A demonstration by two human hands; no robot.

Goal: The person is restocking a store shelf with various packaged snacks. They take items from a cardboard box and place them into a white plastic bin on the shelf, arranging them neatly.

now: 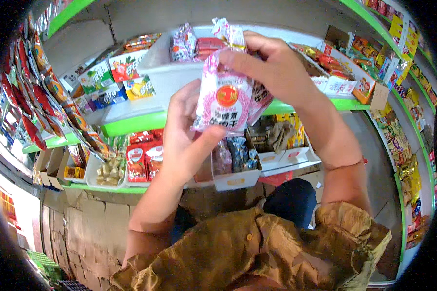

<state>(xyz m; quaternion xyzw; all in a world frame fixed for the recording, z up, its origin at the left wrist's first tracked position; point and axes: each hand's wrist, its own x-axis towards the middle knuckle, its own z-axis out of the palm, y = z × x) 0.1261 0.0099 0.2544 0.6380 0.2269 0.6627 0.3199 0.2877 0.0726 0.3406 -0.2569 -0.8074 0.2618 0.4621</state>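
Observation:
A pink-and-white snack packet (231,85) with a round red-and-gold emblem and printed writing is held upright above the shelf edge. My left hand (185,134) supports its lower left side, thumb across the bottom front. From the upper right, my right hand (267,67) grips the top of it. Another packet (259,103), pink with a dark part, shows behind its right side; whether my right fingers hold that one too is hidden. Just beyond, a white bin (167,74) contains similar pink-and-white packets (183,45) and red packs (208,47).
A green-edged shelf (134,123) runs across in front. Small fruit-printed boxes (127,67) sit on its left, an open snack carton (344,69) on its right. Below are red bags (136,163) and a white box of wrapped sweets (236,178). Hanging packets (40,94) crowd the left.

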